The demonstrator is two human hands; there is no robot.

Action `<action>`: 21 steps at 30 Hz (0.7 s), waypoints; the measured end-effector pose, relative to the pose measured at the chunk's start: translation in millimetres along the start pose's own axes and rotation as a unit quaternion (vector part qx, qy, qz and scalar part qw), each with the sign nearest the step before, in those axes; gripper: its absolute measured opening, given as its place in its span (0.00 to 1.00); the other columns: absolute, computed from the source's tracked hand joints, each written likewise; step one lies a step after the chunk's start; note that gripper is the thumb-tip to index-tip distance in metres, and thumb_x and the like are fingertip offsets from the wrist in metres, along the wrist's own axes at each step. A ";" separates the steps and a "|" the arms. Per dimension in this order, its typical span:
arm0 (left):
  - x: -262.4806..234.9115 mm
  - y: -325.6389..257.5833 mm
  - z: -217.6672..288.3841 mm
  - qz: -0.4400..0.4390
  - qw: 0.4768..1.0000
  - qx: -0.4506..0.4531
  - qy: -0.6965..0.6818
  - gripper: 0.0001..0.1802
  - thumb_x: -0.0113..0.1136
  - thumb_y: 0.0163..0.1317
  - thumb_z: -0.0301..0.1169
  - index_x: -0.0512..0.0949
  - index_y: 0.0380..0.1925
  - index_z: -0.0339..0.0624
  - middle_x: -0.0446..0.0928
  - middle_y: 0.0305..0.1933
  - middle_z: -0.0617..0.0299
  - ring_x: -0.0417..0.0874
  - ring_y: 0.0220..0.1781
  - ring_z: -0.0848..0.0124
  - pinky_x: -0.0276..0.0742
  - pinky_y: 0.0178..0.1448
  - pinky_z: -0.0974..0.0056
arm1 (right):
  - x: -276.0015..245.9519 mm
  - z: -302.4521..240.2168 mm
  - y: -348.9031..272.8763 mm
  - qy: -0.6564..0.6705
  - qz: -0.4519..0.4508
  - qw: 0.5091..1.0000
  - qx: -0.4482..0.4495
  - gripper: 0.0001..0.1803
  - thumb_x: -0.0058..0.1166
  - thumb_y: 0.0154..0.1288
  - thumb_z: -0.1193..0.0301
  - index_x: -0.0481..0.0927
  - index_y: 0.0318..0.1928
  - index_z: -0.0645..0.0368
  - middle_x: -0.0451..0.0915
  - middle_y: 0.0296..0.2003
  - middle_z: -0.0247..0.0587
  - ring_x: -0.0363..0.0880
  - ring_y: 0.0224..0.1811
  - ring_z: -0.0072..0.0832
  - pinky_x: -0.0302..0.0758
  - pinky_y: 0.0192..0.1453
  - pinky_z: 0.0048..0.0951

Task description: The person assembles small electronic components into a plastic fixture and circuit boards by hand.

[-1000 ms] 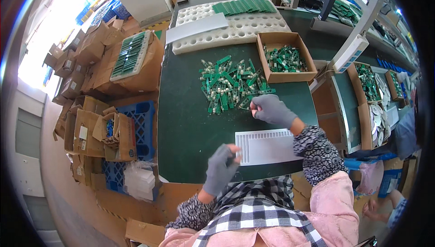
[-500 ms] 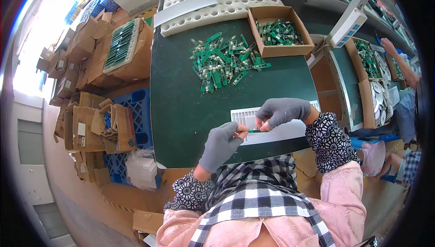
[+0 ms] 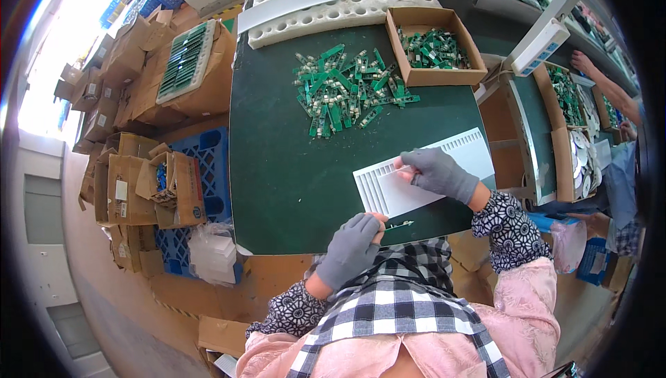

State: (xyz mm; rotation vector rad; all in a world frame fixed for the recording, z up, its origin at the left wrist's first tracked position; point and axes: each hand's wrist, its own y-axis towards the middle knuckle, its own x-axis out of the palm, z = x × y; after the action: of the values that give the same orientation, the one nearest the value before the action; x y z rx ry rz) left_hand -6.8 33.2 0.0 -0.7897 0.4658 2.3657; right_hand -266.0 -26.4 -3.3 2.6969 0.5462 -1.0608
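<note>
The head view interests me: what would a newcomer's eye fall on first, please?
The heap of small green circuit boards stands out first, loose on the dark green table. Nearer the person, the right hand is over a white slotted tray, and the left hand holds one slim board beside it.

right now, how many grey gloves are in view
2: one grey glove on the left hand, which holds a thin green strip, and one on the right hand, over the white slotted tray. Any others could be hidden in the clutter around.
</note>
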 end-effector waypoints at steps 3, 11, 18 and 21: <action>1.4 -0.7 -1.1 0.008 1.000 0.003 0.000 0.04 0.59 0.61 0.25 0.73 0.34 0.41 0.82 0.47 0.59 0.83 0.48 0.58 0.78 0.49 0.59 | 13.3 -0.8 20.7 -0.057 -0.012 0.993 -0.101 0.08 0.61 0.61 0.70 0.81 0.42 0.53 0.77 0.26 0.44 0.78 0.30 0.41 0.74 0.37 0.38; 2.8 -1.0 0.2 0.007 1.000 -0.011 0.006 0.05 0.59 0.60 0.24 0.73 0.33 0.41 0.82 0.46 0.59 0.82 0.47 0.58 0.79 0.48 0.59 | 8.3 -17.3 49.8 -0.204 -0.133 0.962 -0.125 0.05 0.59 0.58 0.71 0.77 0.33 0.54 0.79 0.25 0.42 0.81 0.33 0.44 0.77 0.41 0.41; 3.0 2.2 4.8 0.021 1.000 -0.014 -0.005 0.05 0.59 0.59 0.23 0.74 0.34 0.39 0.82 0.42 0.58 0.82 0.42 0.58 0.78 0.44 0.59 | 10.5 -22.5 33.2 -0.194 -0.154 0.963 -0.108 0.08 0.60 0.55 0.74 0.76 0.34 0.58 0.79 0.24 0.47 0.80 0.28 0.48 0.78 0.34 0.40; 2.9 2.5 3.0 0.025 0.999 -0.027 -0.025 0.04 0.59 0.60 0.22 0.75 0.34 0.38 0.82 0.41 0.58 0.83 0.42 0.60 0.79 0.44 0.61 | -13.2 -39.6 9.5 0.062 -0.116 0.989 -0.061 0.06 0.59 0.59 0.73 0.75 0.33 0.61 0.75 0.20 0.41 0.76 0.22 0.33 0.73 0.29 0.30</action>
State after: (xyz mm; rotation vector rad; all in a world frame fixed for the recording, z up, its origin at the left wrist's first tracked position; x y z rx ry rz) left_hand -11.5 34.0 0.8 -0.7499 0.4068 2.4468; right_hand -246.7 -26.4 34.8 2.6520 0.9349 -0.8805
